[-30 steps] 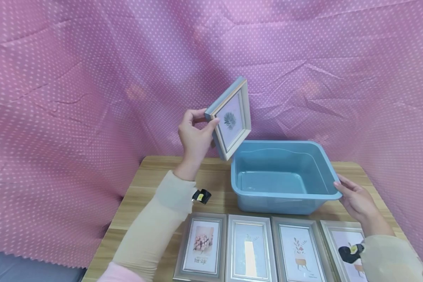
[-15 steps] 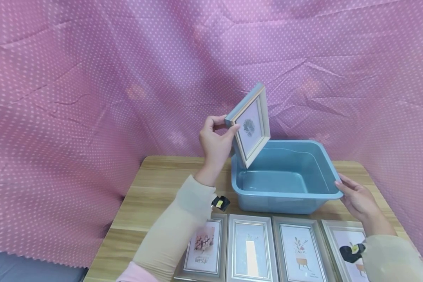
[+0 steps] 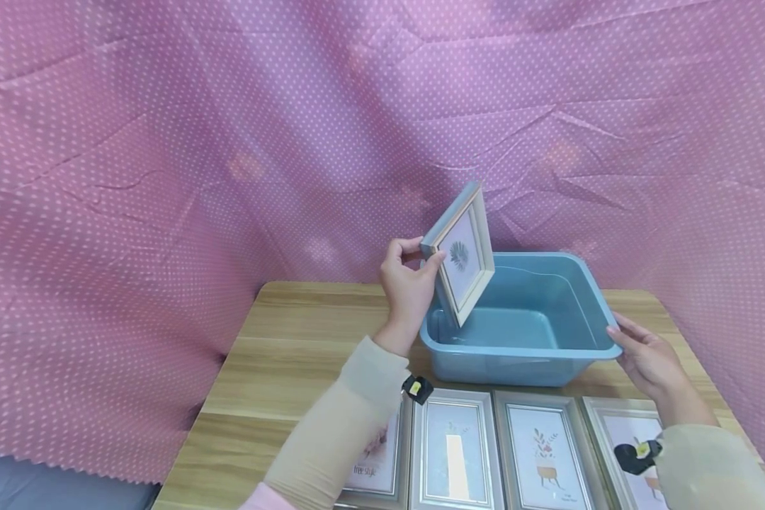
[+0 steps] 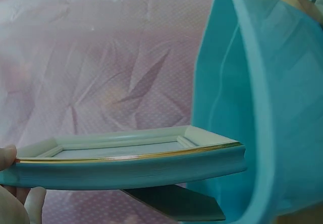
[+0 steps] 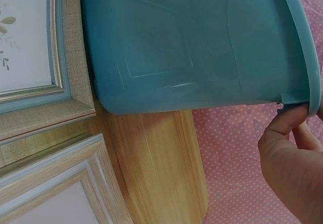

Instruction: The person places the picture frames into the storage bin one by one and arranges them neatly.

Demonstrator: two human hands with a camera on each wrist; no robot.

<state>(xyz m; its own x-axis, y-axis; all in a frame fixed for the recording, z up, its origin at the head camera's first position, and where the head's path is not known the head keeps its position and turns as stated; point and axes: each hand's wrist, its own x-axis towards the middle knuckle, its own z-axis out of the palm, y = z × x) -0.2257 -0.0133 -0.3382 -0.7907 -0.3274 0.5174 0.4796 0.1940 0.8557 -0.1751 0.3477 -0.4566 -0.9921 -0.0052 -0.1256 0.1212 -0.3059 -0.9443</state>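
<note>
While left hand (image 3: 409, 287) pinches rectangular frame (image 3: 467, 273), right hand (image 3: 652, 365) grips smooth-walled blue tub (image 3: 516, 368), probably plastic.

On my head feed I'm seeing a pink cloth with white dots (image 3: 185, 212) hanging behind and along both sides of a wood-grain table (image 3: 293, 333). Sharp creases are crossing the cloth's right half, and soft light is brightening its upper folds. Its notched hem is trailing at lower left, above a grey-blue surface (image 3: 51, 482) I'm unable to identify. The tabletop's far corners are showing rounded.
</note>
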